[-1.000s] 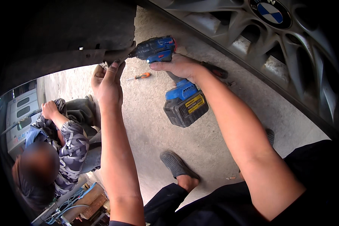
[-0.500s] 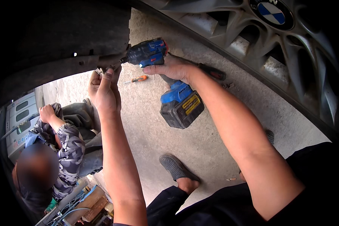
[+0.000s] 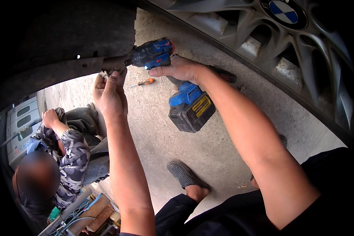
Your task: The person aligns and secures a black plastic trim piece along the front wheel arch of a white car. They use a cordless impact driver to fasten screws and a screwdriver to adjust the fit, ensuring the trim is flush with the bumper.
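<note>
My right hand (image 3: 181, 70) grips a blue and black cordless impact driver (image 3: 151, 53) by its handle. A large black battery with a yellow label hangs below the grip. The driver's nose points left, close to my left fingertips and the lower edge of a dark panel (image 3: 72, 67). My left hand (image 3: 112, 92) is closed in a pinch, thumb against fingers, on several small, slim, pale pieces (image 3: 104, 74) whose kind I cannot make out. Where the driver's tip meets the panel or those fingers is too dark to tell.
An orange-handled screwdriver (image 3: 142, 82) lies on the concrete floor (image 3: 145, 145). Another dark handle (image 3: 225, 74) shows behind my right forearm. A silver wheel cover (image 3: 299, 43) fills the upper right. At left sits a person in a patterned sleeve (image 3: 72, 157), above wood scraps (image 3: 88, 216) and cables.
The driver and my right hand have shifted slightly up and left, covering more of the dark-handled tool behind. My left hand keeps its pinch near the panel edge.
</note>
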The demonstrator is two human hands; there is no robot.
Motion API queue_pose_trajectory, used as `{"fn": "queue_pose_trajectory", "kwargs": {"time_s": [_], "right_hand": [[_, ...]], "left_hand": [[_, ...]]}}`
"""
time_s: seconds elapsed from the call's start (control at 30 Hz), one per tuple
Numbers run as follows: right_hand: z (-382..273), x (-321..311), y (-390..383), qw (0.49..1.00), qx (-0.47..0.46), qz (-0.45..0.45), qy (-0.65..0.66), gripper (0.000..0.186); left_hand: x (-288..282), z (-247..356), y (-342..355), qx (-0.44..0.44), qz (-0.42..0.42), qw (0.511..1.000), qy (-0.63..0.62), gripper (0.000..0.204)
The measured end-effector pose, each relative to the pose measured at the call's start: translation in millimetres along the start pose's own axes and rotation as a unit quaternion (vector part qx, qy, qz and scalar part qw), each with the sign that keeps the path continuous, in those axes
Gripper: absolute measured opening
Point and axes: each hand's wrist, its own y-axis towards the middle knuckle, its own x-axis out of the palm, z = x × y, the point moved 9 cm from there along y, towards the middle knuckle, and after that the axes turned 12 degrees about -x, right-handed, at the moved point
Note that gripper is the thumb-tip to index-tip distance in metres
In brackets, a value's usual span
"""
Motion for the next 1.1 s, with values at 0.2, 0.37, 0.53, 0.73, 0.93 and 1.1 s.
{"fn": "queue_pose_trajectory", "kwargs": {"time_s": [0.2,0.37,0.53,0.73,0.93,1.1], "right_hand": [[-21.3,-10.3,-1.2,0.997,-0.012,-0.005,-0.075,0.075],[-17.2,-15.8,3.2,0.992,0.017,0.022,-0.121,0.076],[-38.3,-9.6,-3.0,0.993,0.004,-0.022,-0.116,0.079],[-23.8,-15.6,1.7,0.994,-0.008,-0.011,-0.105,0.082],[-12.2,1.7,-7.0,0.999,0.013,-0.007,0.03,0.072],[-15.4,-4.0,2.6,0.998,-0.045,-0.02,-0.031,0.08]], "left_hand": [[0.5,1.9,-4.0,0.005,-0.009,1.0,0.006,0.024],[3.3,1.7,-4.3,0.002,-0.008,1.0,0.003,0.025],[4.0,5.4,-8.1,0.002,-0.006,1.0,-0.016,0.025],[-0.1,5.6,-7.3,0.0,-0.008,1.0,-0.015,0.025],[-0.2,5.5,-7.2,-0.001,-0.003,1.0,-0.007,0.026],[0.2,4.3,-6.2,0.0,-0.011,1.0,-0.017,0.027]]}}
